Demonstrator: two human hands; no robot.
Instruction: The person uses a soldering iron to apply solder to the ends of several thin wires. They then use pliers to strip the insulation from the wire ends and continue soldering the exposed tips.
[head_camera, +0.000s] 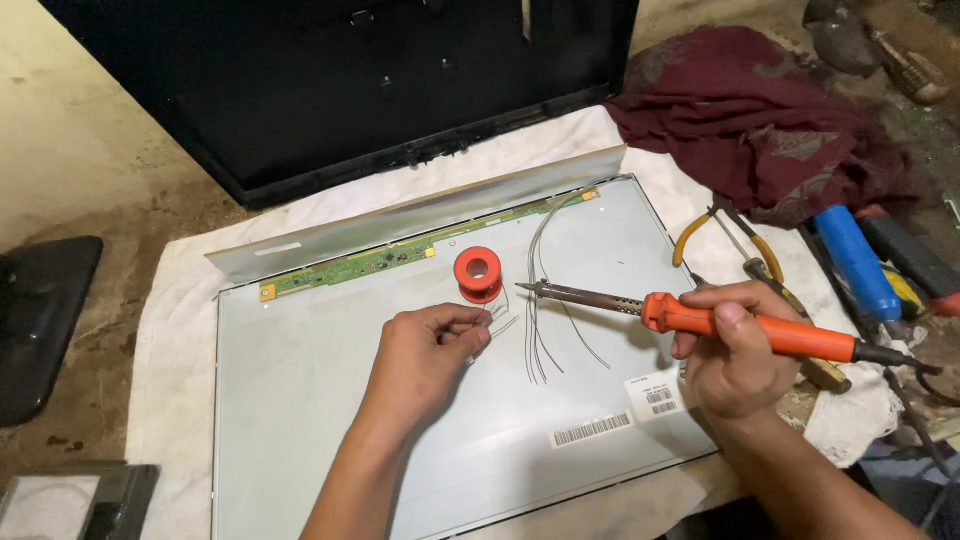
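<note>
Holding the soldering iron (700, 322) in my right hand (735, 355), fingers wrapped tight round its orange handle, metal tip pointing left toward my other fingers. Left hand (425, 355) pinches thin wire ends (497, 322) between thumb and fingertips, just below the orange solder spool (479, 273). Risk as I judge it: tip sits close to left fingertips, so a slip means a burn; tip dipping could scorch the grey panel back (330, 400) under both hands. More loose thin wires (538, 340) lie between my hands, easy to snag. Iron looks worn, dark barrel with vent holes, cord trailing right past my knuckles. Pliers (722, 232) lie beyond right fingers.
</note>
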